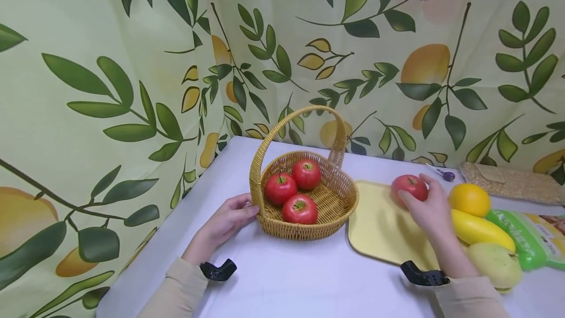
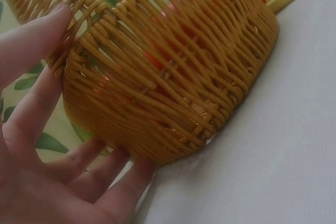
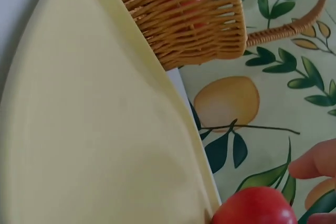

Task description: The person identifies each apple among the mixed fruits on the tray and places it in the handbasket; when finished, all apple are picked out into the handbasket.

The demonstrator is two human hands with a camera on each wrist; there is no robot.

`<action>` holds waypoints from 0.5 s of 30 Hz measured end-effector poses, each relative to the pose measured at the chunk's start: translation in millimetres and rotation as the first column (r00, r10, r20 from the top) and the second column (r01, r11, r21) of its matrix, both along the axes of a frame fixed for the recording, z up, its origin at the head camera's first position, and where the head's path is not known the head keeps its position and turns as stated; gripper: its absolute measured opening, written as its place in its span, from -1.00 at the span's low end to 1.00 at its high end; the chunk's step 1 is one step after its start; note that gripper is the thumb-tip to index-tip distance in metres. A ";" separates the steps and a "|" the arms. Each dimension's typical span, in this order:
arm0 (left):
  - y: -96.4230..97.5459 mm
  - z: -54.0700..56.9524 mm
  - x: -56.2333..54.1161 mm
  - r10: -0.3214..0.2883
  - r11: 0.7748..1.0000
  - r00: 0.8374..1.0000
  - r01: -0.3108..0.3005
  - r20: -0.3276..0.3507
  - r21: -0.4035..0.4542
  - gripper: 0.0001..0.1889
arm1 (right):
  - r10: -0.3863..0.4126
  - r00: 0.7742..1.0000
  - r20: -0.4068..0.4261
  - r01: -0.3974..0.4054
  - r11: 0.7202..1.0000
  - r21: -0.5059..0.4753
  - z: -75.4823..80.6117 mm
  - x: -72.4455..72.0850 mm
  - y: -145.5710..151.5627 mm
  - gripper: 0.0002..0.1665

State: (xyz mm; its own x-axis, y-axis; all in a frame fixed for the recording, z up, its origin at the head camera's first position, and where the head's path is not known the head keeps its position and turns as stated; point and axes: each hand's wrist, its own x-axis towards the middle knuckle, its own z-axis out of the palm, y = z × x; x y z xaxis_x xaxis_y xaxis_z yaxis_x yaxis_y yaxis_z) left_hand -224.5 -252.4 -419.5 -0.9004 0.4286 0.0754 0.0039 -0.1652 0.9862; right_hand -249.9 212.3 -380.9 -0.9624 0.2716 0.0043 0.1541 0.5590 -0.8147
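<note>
In the head view, a wicker basket (image 1: 282, 229) with an arched handle holds three red apples (image 1: 300, 209). My left hand (image 1: 227, 222) grips its left side at the handle's base. The left wrist view shows the thumb and index finger around the woven rim (image 2: 79, 11), the other fingertips lower against the side. To the right, my right hand (image 1: 430, 210) has thumb and fingers curved around another red apple (image 1: 408, 188) over the pale yellow tray (image 1: 371, 225). In the right wrist view, that apple (image 3: 257, 208) is partly cut off, with fingertips (image 3: 312, 163) beside it.
Right of the tray lie an orange (image 1: 470, 200), a yellow banana-like fruit (image 1: 481, 229), a pale green pear-like fruit (image 1: 494, 264) and a green package (image 1: 525, 239). A bag of grains (image 1: 507, 183) and a small dark purple item (image 1: 449, 176) lie behind. Patterned cloth (image 1: 309, 38) hangs behind the white table (image 1: 287, 283).
</note>
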 end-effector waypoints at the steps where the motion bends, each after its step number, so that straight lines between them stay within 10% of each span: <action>1: 0.6 0.3 0.3 0.002 1.000 1.000 -0.002 0.004 0.001 -0.83 | 0.008 1.000 0.015 -0.008 1.000 -0.011 -1.6 -1.6 2.4 0.05; 15: 0.4 0.8 -1.4 0.011 1.000 1.000 -0.011 0.003 -0.004 -0.85 | 0.061 0.998 0.032 -0.056 0.989 -0.137 -24.5 -12.2 17.3 0.22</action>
State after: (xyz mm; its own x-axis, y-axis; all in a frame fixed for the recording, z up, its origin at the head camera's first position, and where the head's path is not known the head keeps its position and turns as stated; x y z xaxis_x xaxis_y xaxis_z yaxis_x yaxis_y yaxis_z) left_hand -225.9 -252.1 -418.6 -0.9052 0.4190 0.0704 0.0022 -0.1609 0.9870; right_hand -262.0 229.6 -405.3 -0.9755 0.2108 -0.0635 0.1550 0.4526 -0.8781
